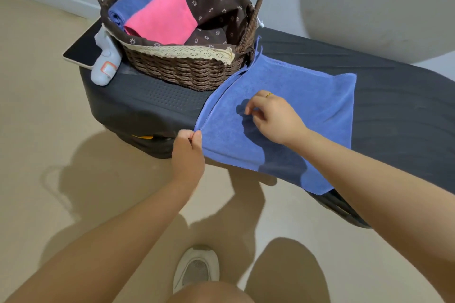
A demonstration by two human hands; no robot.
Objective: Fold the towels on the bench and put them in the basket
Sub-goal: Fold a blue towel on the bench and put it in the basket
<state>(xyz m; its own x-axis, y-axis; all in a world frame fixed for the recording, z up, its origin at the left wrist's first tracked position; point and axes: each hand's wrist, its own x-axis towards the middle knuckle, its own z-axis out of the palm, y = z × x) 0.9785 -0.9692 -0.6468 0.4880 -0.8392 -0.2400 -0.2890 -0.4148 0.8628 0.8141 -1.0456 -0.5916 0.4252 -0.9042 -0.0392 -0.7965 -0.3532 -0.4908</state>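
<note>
From the head view, the left grip (189, 149) pinched the near-left corner of the blue towel (307, 108), which lay doubled over on the dark worktop (398, 86), touching the wicker basket (187, 69). The right grip (272, 118) hovered over the towel, fingers loosely curled, holding nothing. The basket held a folded pink towel (161, 18) and another blue one (134, 1).

Counting towels: three showing. Two blue towels, one lying spread on bench (307, 96), one sitting folded in basket (134, 1). One pink towel (161, 16) sitting folded beside it. One wicker basket (182, 69). One bench (394, 86). One tablet (85, 50), one white handheld device (104, 66). Two hands showing, left (188, 152), right (273, 118). One shoe (197, 268).
</note>
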